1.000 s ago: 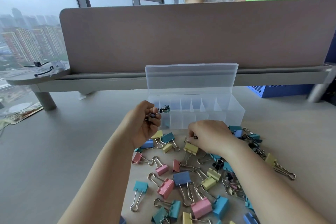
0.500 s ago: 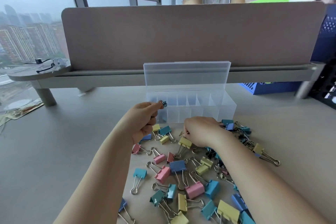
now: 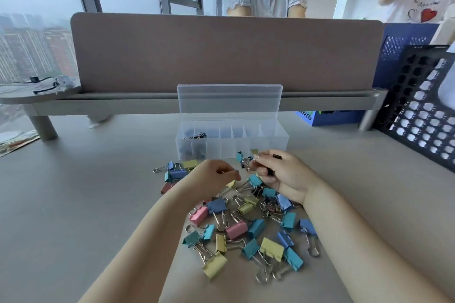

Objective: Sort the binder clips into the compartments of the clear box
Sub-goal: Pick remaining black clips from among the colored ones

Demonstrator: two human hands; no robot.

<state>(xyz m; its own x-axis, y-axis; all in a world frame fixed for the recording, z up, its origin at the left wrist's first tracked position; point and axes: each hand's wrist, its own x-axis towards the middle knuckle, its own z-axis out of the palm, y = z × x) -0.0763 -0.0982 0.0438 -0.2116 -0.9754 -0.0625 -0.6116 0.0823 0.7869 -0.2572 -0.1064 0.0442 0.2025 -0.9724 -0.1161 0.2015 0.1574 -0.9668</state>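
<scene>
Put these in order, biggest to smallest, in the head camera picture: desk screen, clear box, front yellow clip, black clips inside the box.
1. desk screen
2. clear box
3. front yellow clip
4. black clips, each one; they sit farther away, which may exaggerate the gap.

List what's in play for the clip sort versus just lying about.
In play: clear box, black clips in its left compartments, coloured clip pile, small clips pinched in the right hand, left hand over the pile.
Lying about: black perforated basket, blue crate, cables on the side shelf, divider panel.
</scene>
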